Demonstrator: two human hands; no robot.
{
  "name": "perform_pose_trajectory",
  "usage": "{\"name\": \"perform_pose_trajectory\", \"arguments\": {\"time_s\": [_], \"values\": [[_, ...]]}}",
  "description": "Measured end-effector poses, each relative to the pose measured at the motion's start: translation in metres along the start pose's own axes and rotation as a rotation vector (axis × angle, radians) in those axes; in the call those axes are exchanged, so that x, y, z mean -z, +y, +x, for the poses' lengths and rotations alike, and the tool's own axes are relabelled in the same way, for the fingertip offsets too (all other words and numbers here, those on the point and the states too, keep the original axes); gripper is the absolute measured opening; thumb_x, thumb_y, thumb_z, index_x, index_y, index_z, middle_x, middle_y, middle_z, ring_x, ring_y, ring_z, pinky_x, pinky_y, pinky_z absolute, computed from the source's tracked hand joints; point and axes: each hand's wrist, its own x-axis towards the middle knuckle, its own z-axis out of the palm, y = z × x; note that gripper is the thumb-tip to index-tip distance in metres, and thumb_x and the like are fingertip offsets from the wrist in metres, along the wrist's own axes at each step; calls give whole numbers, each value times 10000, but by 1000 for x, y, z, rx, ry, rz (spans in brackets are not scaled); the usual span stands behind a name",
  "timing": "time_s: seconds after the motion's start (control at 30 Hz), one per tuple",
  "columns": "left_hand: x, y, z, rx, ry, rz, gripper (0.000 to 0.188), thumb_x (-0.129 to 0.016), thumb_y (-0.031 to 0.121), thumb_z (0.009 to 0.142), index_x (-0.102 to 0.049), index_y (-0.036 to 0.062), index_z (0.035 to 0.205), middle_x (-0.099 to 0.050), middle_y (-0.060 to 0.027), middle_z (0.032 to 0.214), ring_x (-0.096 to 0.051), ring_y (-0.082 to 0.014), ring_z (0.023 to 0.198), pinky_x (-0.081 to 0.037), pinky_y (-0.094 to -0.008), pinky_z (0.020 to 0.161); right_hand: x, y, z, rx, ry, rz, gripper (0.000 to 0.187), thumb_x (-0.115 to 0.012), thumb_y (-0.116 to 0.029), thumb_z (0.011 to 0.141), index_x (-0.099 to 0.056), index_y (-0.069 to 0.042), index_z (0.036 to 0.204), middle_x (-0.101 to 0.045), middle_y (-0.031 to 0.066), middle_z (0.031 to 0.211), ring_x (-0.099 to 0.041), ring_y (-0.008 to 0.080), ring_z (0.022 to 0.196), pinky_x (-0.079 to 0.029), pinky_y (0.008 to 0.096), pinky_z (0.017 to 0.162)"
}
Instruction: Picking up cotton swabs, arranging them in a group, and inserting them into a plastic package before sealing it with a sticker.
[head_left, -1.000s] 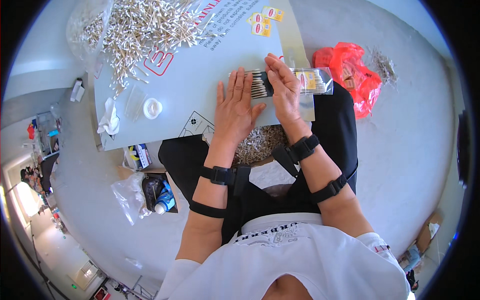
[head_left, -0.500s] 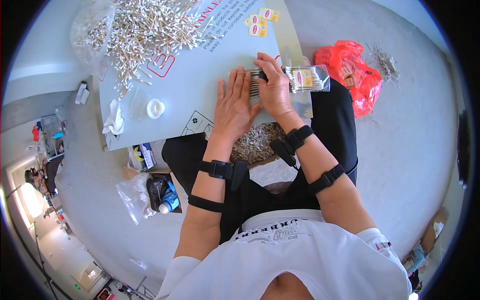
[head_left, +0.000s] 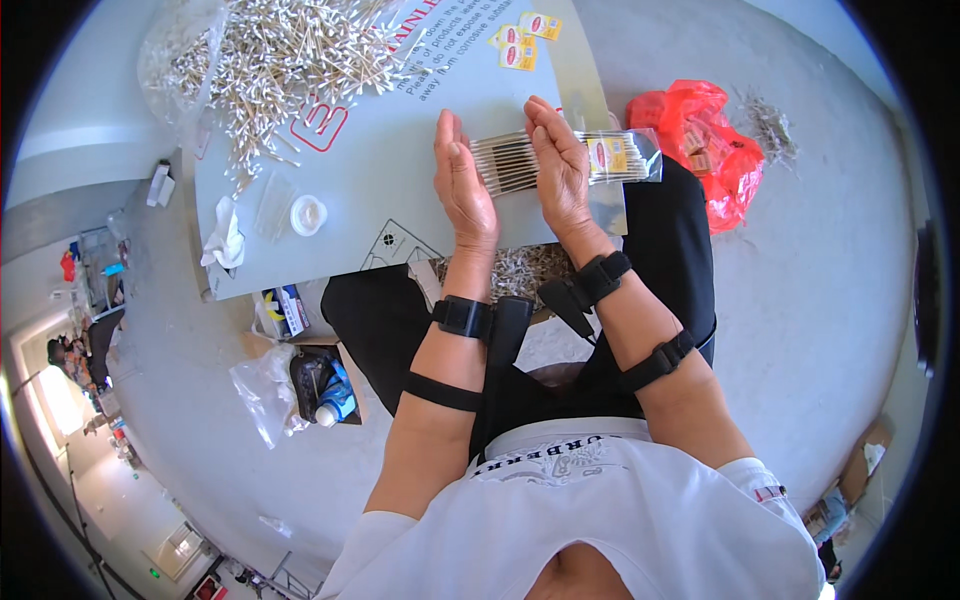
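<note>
By the board's [head_left: 365, 180] near right corner, left hand [head_left: 465, 188] and right hand [head_left: 562, 180] stand flat, gripping nothing, bracketing swabs [head_left: 508, 162] that uneven pressure could skew!

Crumpled white tissue [head_left: 226, 238] lay left of centre; clear plastic bag [head_left: 262, 398] and blue bottle [head_left: 340, 392] were noted at lower left.

Left hand [head_left: 464, 188] now edge-on, more swabs [head_left: 508, 163] visible
</note>
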Motion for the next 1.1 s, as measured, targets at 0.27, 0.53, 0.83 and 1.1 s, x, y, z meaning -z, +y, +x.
{"name": "perform_pose_trajectory", "arguments": {"time_s": [0.27, 0.53, 0.83, 1.1], "values": [[14, 5, 4, 45, 83, -225, 654, -412, 409, 1031, -303, -73, 1459, -299, -235, 1525, -245, -312, 1449, -163, -436, 1199, 8, -17, 0, -220, 55, 293, 309, -452, -72, 1026, -554, 70, 1281, -533, 132, 1365, -507, 178, 1255, -391, 285, 1098], [22, 23, -3, -366, -438, 1222, 751, -578, 455, 919, -322, 36, 1488, -283, -178, 1564, -238, -327, 1460, -150, -511, 1183, 48, -52, 20, 40, -245, -305, 344, -616, -5, 886, -609, 1, 1229, -584, 113, 1327, -570, 234, 1188, -461, 326, 1012], [20, 21, -16, -297, -574, 1476, 800, -614, 466, 879, -322, 52, 1498, -255, -146, 1585, -210, -276, 1479, -133, -522, 1189, 59, -37, 17, 497, -663, -1105, 500, -757, -243, 754, -634, -155, 1230, -568, -1, 1348, -394, 213, 1375, -211, 462, 1188], [23, 23, -16, -237, -617, 1498, 763, -523, 479, 939, -255, 73, 1527, -206, -135, 1603, -169, -282, 1489, -109, -524, 1193, 77, -53, 24, 535, -403, -1279, 495, -658, -294, 869, -553, -181, 1340, -487, 42, 1425, -352, 251, 1396, -203, 502, 1165]]}}
